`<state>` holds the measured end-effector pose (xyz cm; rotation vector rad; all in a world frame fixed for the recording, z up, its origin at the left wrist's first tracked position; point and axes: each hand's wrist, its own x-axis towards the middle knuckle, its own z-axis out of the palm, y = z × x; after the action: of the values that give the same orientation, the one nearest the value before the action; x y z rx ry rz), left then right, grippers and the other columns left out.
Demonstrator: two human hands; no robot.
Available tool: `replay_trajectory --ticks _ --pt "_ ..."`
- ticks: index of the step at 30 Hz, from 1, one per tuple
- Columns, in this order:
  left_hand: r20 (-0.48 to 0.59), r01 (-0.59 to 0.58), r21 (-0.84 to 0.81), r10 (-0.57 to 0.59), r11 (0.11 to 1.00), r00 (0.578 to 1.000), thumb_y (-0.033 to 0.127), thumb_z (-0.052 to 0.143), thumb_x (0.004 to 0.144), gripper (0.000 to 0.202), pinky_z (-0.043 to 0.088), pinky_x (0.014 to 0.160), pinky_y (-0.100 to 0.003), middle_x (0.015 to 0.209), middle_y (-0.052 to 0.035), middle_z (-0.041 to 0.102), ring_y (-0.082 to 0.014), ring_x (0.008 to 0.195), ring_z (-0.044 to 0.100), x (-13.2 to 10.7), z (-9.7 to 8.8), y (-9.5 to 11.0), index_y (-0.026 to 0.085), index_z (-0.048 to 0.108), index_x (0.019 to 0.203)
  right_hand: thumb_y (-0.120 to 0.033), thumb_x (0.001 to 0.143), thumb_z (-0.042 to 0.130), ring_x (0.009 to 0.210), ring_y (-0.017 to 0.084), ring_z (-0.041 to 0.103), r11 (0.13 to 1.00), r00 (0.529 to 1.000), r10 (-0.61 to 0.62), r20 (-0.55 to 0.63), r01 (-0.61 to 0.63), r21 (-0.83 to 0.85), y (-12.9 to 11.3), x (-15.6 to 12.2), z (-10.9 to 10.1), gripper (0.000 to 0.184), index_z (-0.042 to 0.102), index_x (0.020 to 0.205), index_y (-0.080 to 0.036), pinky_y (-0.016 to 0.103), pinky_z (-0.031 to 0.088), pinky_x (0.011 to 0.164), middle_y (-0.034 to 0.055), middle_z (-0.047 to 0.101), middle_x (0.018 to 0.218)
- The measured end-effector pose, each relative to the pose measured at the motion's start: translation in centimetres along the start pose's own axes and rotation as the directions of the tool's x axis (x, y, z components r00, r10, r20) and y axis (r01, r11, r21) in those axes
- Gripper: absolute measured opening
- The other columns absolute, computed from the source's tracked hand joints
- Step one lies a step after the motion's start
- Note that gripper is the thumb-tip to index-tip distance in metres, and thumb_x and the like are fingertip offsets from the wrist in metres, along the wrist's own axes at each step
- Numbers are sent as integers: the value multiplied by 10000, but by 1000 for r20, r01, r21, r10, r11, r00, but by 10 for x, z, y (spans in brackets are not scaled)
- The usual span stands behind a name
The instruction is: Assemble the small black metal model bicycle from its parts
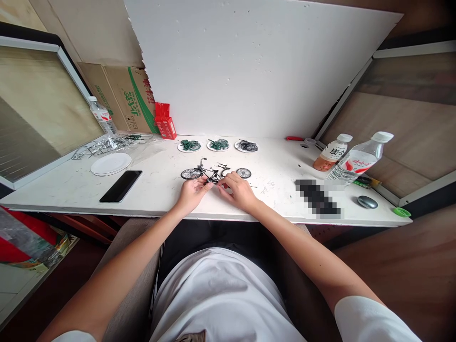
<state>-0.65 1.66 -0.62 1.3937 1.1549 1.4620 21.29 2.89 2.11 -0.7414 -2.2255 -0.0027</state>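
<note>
A small black model bicycle [191, 174] is at the middle of the white table, its spoked front wheel and handlebar toward the left. My left hand [193, 194] is closed, thumb and fingers pinching the lower part of its frame. My right hand [239, 191] is closed at the frame's lower middle, its fingertips close to those of the left; the exact part pinched is hidden. Just beyond the right hand lie a separate black wheel [244, 173] and a thin black part [223, 166], partly covered by the fingers.
Behind stand white plates holding green parts [189, 145], more green parts [218, 144] and black parts [246, 146]. To the left are a phone [121, 186], blank white discs [110, 164] and part sprues [107, 146]. Bottles [365, 156] and a mouse [366, 202] stand right.
</note>
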Motion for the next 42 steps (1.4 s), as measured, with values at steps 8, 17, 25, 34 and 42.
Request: replay_trajectory --ticks 8,17,25,34,42 --pt "20 -10 -19 11 1000 1000 472 915 739 473 598 903 -364 981 -92 780 -250 942 764 -2 0 7 166 725 1045 -316 1041 598 629 146 592 996 994 59 94 -65 66 0 -4 3 145 693 1051 -205 256 400 623 -9 657 705" --pt "22 101 4 -102 995 995 493 943 711 467 611 985 -429 1063 -158 821 -319 1025 793 -3 -1 9 146 761 964 -331 1061 568 535 132 583 997 983 70 172 -73 8 -1 -7 4 204 721 1122 -211 242 368 611 -17 707 661" --pt "5 122 -57 -122 991 992 496 952 706 522 623 949 -442 926 -111 811 -294 903 812 -2 0 12 148 712 1012 -311 1058 555 624 171 623 956 961 272 39 -266 -120 16 9 -15 210 733 1104 -211 287 389 637 11 722 727" --pt "-7 132 -43 -133 990 991 464 950 710 499 627 889 -412 910 -92 796 -274 858 807 -2 1 13 149 715 1018 -419 1012 664 1237 420 582 778 839 542 45 -481 -403 73 1 -25 361 721 1262 -164 491 544 867 234 663 1336" --pt "-14 101 38 -100 994 995 450 931 722 465 598 825 -364 887 -92 783 -252 855 776 -5 4 10 137 744 1009 -431 1096 540 1136 364 670 705 766 626 147 -475 -527 66 3 -22 346 643 1263 -147 436 503 892 213 761 1116"
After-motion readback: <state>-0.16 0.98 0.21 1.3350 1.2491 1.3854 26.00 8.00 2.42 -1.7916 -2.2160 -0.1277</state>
